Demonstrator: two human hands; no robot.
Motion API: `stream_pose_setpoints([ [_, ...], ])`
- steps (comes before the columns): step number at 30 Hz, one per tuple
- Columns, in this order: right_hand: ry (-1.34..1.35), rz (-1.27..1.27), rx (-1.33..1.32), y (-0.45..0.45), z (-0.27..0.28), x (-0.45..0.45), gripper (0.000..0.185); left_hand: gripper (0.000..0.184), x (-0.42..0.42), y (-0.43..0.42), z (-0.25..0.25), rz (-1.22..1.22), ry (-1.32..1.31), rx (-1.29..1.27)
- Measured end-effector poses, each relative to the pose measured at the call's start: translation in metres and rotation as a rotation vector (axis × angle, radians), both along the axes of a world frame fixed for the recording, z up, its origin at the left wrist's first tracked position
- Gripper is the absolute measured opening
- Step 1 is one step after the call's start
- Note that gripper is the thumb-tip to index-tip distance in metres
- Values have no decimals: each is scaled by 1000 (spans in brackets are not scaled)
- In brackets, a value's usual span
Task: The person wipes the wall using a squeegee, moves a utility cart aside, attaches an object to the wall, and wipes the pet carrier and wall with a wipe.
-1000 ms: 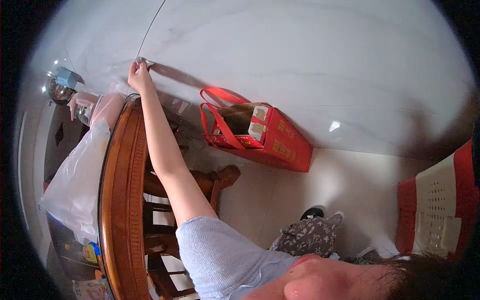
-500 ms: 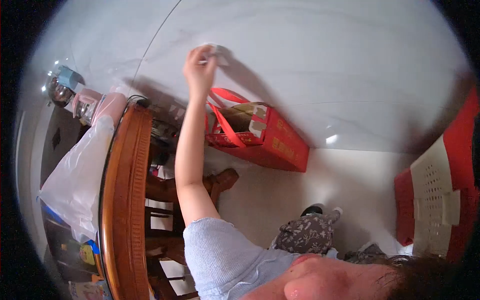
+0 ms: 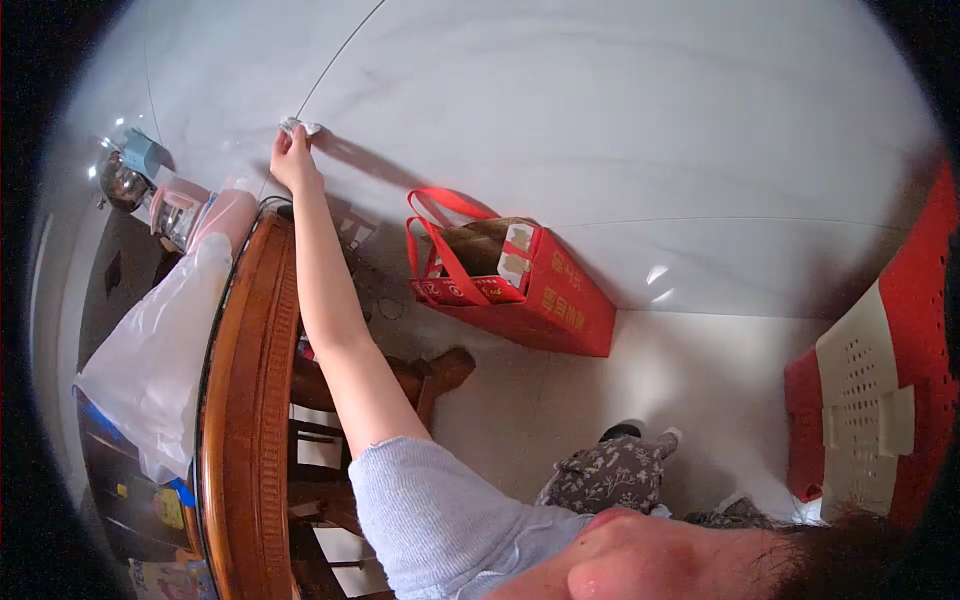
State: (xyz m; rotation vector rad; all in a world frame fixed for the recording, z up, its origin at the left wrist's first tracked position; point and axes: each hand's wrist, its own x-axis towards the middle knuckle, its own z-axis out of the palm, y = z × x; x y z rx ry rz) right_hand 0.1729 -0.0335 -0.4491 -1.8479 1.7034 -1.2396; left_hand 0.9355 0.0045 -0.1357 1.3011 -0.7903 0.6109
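Observation:
My left hand (image 3: 293,162), at the end of the stretched left arm, is closed in a pinch on a crumpled white tissue or cloth (image 3: 301,126). The white piece is against the pale marbled wall (image 3: 600,110), beside a thin dark joint line. Just below the hand lies the near corner of the wooden table (image 3: 262,330). To the right of the forearm stands a red carton bag (image 3: 565,300) with red strap handles and an open top. My right hand does not show in the frame.
On the table are a pink appliance (image 3: 225,215) and a white plastic bag (image 3: 160,360). Wooden chair legs (image 3: 450,370) stick out beneath. A red and cream perforated plastic basket (image 3: 860,400) stands at the right. My patterned trouser leg (image 3: 605,475) is low in view.
My left hand has moved left and slightly down along the wall, still pinching the white piece. The arm now reaches closer to the table corner and away from the red carton bag.

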Motion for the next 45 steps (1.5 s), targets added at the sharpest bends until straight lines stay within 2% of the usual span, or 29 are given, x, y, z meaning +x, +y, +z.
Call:
stream_pose_setpoints([
  [4,10,64,-76,0,-19,-16,31,35,18,0,4,40,-77,75],
  [6,110,-50,86,11,-55,-45,28,32,19,-1,6,111,-76,70],
  [8,126,-71,87,15,-82,-64,27,29,26,1,11,180,-75,56],
  [10,144,-96,84,14,-80,-62,26,26,39,6,15,132,-2,-2],
  [11,136,-87,-1,11,-72,-54,26,26,47,7,18,129,-7,-4],
  [13,120,-77,-83,6,-58,-37,26,27,56,9,26,578,-79,217],
  [14,106,-60,-79,3,-52,-31,26,30,51,8,25,675,-107,236],
  [19,57,-22,-57,9,-41,-34,26,33,39,11,4,791,-103,446],
  [21,282,-128,371,19,-67,-60,28,31,18,10,-21,652,-247,500],
  [22,281,-136,376,18,-82,-71,28,31,5,7,-28,643,-249,502],
  [24,364,-28,127,20,-109,-88,35,29,-16,-5,-53,356,-226,514],
  [25,387,-49,152,25,-105,-83,35,25,-30,-11,-65,261,-208,533],
  [27,303,-21,173,16,-95,-66,27,24,-50,-28,-94,-43,-182,415],
  [29,242,-21,199,7,-90,-57,23,23,-86,-42,-126,-139,-115,421],
  [31,120,-143,247,5,-95,-58,18,20,-114,-59,-159,-210,-33,441],
  [34,-138,-115,244,2,-73,-32,18,13,-175,-79,-202,-517,67,552],
  [37,-104,-159,201,0,-67,-19,19,22,-224,-93,-260,-1029,503,394],
  [39,-26,-183,202,4,-69,-14,20,29,-271,-102,-292,-1189,830,326],
  [41,-168,-146,123,7,-66,-5,20,31,-297,-115,-340,-1370,1013,246],
  [44,-166,-180,156,2,-58,8,24,37,-331,-132,-413,-1627,1156,196],
  [45,-234,-127,109,0,-50,24,32,37,-333,-136,-419,-1647,1172,164],
])
